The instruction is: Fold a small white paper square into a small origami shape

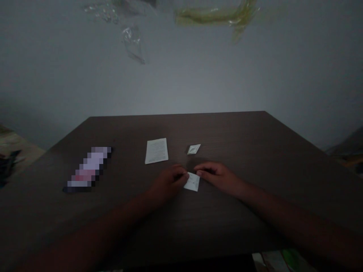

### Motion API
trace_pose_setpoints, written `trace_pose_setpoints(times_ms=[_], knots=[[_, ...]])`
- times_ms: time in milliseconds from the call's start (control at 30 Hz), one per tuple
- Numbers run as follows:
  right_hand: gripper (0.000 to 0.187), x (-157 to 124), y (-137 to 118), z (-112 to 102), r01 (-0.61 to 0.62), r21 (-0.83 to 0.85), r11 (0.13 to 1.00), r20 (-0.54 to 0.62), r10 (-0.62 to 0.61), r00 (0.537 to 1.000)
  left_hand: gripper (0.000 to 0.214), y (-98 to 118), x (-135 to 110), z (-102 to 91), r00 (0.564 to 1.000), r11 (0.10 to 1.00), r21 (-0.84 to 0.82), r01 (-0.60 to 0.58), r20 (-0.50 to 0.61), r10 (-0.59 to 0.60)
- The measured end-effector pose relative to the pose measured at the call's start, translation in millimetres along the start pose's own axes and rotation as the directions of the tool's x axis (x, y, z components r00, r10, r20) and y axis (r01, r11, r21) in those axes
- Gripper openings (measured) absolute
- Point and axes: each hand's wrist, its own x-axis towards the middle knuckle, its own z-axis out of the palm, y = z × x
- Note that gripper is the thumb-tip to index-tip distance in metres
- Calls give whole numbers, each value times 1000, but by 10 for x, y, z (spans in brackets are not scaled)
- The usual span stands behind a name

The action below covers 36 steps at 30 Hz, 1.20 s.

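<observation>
My left hand [167,183] pinches a small printed paper [193,183]. My right hand [219,174] is at its far right corner; I can't tell if those fingers pinch too.

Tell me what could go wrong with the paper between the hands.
The left hand and right hand are at the upper corners of the paper; an uneven pull might tear it.
The folded piece lies just beyond them; a forward reach might knock it.
The light is dim, so a crease could be misjudged.
</observation>
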Motion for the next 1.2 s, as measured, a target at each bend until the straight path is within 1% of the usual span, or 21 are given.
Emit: trace_pose_setpoints(times_ms=[67,133,200,267,333,367,467,533,600,667,767,867,933,1033,1067,1133,1200], knots=[[22,9,26,-53,58,-133,989,-91,-71,993,27,-59,26,-23,999,993,118,-12,-39,17],[17,-2,22,-88,139,-278,950,-65,-163,985,22,-99,36,-50,997,977,211,-17,-68,32],[16,-29,-11,-92,243,-372,896,24,-252,967,18,-126,33,-67,995,968,250,-8,-92,32],[21,-61,-57,-66,340,-417,843,132,-314,940,11,-143,25,-72,993,962,271,-20,-109,51],[26,-87,-96,-30,407,-441,800,225,-340,913,4,-150,19,-76,990,957,281,-64,-104,97],[26,-95,-107,-14,425,-451,785,260,-340,904,8,-149,18,-83,989,955,282,-95,-86,124],[26,-102,-108,10,446,-474,759,305,-334,892,17,-132,18,-131,982,938,291,-190,42,186],[27,-101,-98,7,451,-481,751,313,-334,889,20,-116,15,-177,970,921,314,-231,146,194],[27,-103,-98,0,460,-483,745,322,-338,884,21,-101,7,-218,963,910,339,-239,200,178],[26,-108,-113,-4,464,-486,741,332,-334,882,26,-83,-5,-239,958,901,355,-248,226,175],[25,-118,-147,5,461,-505,730,345,-319,883,36,-33,-28,-241,956,893,370,-257,235,178],[23,-128,-165,25,457,-543,704,356,-300,885,35,41,-46,-235,960,907,342,-247,215,180],[20,-134,-164,34,454,-575,681,358,-289,888,34,81,-54,-231,953,877,398,-268,241,182],[18,-143,-152,34,456,-601,656,355,-292,888,36,105,-73,-222,940,767,564,-306,309,148],[18,-146,-147,32,460,-602,653,356,-296,886,35,104,-82,-218,936,738,596,-317,324,140],[16,-148,-139,27,467,-598,651,359,-304,883,33,95,-101,-208,935,723,611,-321,325,140],[13,-146,-133,27,465,-591,659,358,-303,883,33,76,-111,-196,940,748,587,-310,306,150]])
